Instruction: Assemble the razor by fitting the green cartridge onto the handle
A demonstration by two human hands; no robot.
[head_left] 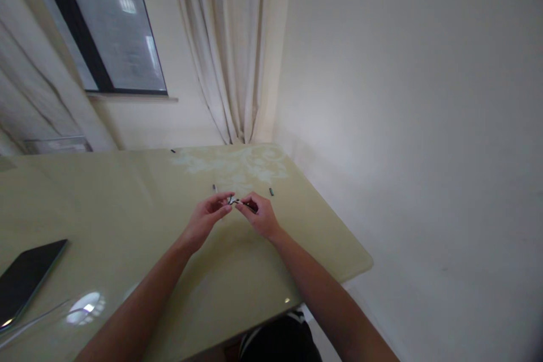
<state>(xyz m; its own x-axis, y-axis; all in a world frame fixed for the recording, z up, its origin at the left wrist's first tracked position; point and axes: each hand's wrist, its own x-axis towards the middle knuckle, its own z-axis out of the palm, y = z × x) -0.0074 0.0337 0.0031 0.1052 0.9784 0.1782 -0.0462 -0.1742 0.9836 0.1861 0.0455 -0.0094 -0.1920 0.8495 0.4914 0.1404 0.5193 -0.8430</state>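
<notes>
My left hand (206, 216) and my right hand (262, 216) meet over the table, fingertips almost touching. Between them is a small, partly shiny piece (232, 201), pinched by the thumb and fingers of the left hand; its kind is too small to tell. A dark, slender, pen-like stick (249, 207) runs back into my right hand, which is closed around it. Behind the left hand lies a thin pale stick with a dark end (214, 187), partly hidden by the fingers. A short dark cap-like piece (271, 192) rests just beyond the right hand.
The glossy yellowish table (127, 209) ends at a rounded right corner near the wall (424, 124). A dark tablet-like device (29, 277) and a white cable (34, 322) lie at left. Another small dark piece (173, 151) sits at the far edge, before the curtain (229, 56).
</notes>
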